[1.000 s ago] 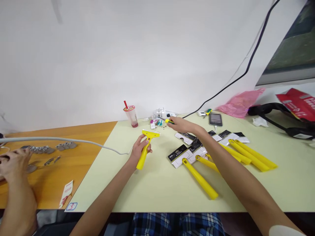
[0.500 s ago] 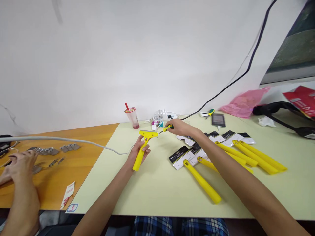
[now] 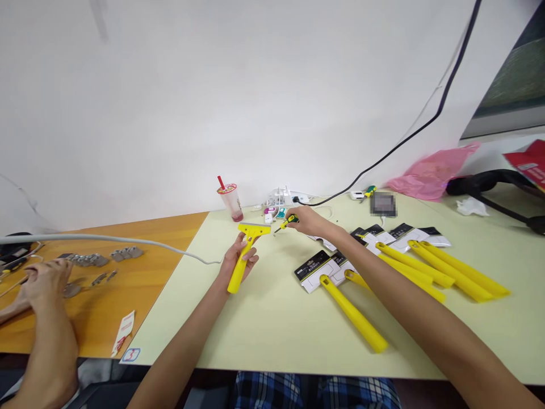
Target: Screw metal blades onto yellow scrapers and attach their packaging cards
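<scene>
My left hand [image 3: 239, 257] is closed around the handle of a yellow scraper [image 3: 238, 275], its wide head with a thin metal strip pointing away from me. In my right hand [image 3: 307, 220] is a small yellow and dark green screwdriver [image 3: 289, 221]. The screwdriver's shaft points left and down toward the right end of the scraper head, with a small gap between its tip and the head. Beneath and beside my right forearm lie several yellow handles [image 3: 355, 315] with black and white packages [image 3: 315, 269].
A drink cup [image 3: 232, 204] with a red straw stands by the wall, near a power strip [image 3: 301, 197] and cables. Another screwdriver [image 3: 370, 191] lies behind. At left, a co-worker's hands [image 3: 46, 281] rest by metal parts [image 3: 87, 259] on an orange table [image 3: 153, 272].
The scraper in my left hand has shifted slightly left, away from the screwdriver tip, so the gap between them has widened. The whole view has turned a little.
</scene>
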A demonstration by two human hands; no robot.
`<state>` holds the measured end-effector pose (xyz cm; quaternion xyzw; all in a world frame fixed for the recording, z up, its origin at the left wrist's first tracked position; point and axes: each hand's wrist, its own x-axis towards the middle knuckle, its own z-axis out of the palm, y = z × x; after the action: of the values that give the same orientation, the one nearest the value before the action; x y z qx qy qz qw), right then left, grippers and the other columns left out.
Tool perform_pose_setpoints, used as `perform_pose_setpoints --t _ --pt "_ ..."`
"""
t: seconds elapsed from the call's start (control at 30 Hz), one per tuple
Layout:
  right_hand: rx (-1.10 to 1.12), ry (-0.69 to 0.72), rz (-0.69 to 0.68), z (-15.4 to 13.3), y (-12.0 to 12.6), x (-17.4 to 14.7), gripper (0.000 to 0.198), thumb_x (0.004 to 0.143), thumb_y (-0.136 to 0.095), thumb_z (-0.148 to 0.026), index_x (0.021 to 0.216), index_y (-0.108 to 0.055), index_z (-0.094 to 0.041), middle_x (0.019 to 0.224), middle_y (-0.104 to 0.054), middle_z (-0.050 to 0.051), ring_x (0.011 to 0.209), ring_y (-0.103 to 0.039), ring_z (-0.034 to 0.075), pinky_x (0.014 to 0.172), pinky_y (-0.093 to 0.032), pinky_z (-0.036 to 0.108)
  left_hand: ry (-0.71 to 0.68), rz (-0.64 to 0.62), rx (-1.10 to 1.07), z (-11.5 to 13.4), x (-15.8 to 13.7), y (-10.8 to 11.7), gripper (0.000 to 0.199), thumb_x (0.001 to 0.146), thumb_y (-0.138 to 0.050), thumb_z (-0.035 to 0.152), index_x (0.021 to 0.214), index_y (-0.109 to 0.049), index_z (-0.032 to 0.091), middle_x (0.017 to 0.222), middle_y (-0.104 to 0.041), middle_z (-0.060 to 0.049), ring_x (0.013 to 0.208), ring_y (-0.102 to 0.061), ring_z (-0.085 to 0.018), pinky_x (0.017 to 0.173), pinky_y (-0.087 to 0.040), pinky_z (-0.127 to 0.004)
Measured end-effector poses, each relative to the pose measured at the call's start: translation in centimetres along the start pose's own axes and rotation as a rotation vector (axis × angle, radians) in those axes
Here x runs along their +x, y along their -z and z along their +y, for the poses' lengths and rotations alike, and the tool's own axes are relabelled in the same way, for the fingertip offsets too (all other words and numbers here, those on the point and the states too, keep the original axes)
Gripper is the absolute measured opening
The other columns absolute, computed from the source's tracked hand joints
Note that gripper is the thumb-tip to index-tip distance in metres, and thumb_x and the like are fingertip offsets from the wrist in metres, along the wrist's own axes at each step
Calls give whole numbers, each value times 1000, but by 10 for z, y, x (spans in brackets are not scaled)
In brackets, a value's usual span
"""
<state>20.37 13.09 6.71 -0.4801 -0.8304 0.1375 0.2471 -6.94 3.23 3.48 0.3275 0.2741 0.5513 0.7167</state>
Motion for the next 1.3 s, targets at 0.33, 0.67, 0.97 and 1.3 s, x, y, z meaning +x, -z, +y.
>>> perform_pose_setpoints --t 0.33,0.67,0.97,1.3 --pt "35 4 -19 -17 22 -8 16 94 -76 -24 108 -82 -18 100 -80 8 84 -67 22 77 -44 30 1 26 -1 -3 1 -1 41 83 -82 19 115 -58 27 129 -67 -2 56 -41 0 63 -47 -20" --pt "30 37 116 -54 95 -40 15 95 -76 -35 102 -78 -22 86 -76 4 74 -63 20 70 -42 32 34 36 -22 -13 3 -4 41 86 -83 18 117 -58 24 130 -66 -5 61 -48 -1 64 -49 -18" --pt "119 104 125 -87 107 -61 20 97 -76 -41 104 -72 -22 82 -73 2 72 -63 18 67 -43 30 298 1 5 -30 3 -7 40 81 -84 14 110 -58 21 115 -71 -6 56 -49 -4 57 -52 -21" --pt "103 135 5 -89 89 -56 19 96 -76 -39 106 -74 -22 81 -68 1 65 -52 14 64 -36 31 352 -55 47 -30 2 -4 35 84 -81 14 112 -62 19 114 -72 -6 56 -52 -4 57 -54 -21"
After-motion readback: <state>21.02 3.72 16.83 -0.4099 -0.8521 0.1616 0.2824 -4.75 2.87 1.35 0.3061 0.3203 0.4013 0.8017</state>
